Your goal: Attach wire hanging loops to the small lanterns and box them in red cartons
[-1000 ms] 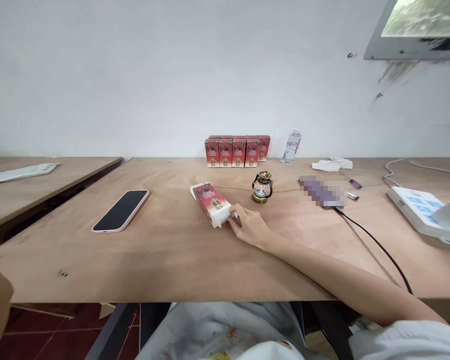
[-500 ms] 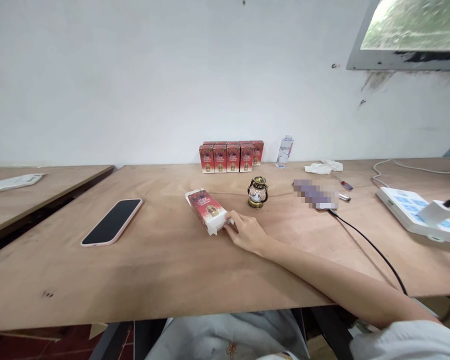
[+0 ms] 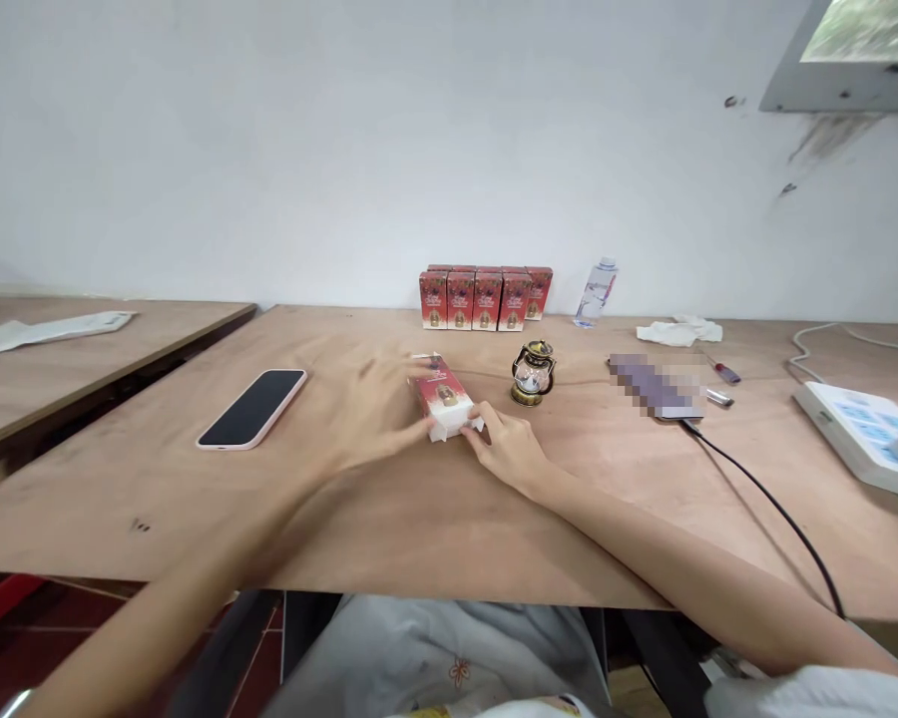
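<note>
A red and white cardboard box (image 3: 447,394) with a lantern picture lies on the table, its near end flaps sticking out. My right hand (image 3: 510,449) pinches the near right corner of this box between thumb and fingers. My left hand (image 3: 374,409) is blurred by motion at the box's left side. Its thumb is stretched toward the near left corner and its fingers reach toward the far end, apart from the thumb; whether it touches the box I cannot tell. Right of the box stands a small bronze-coloured lantern (image 3: 533,373) with a clear globe.
Several matching red boxes (image 3: 486,301) stand in rows against the wall, beside a clear bottle (image 3: 597,292). A pink-edged phone (image 3: 252,409) lies left. At right are a partly pixelated phone (image 3: 677,404) on a black cable, crumpled tissue (image 3: 679,331) and a white power strip (image 3: 860,429).
My left hand has come in from the left edge to the box's left side. My right hand keeps its hold on the box's near corner. The camera view has shifted slightly.
</note>
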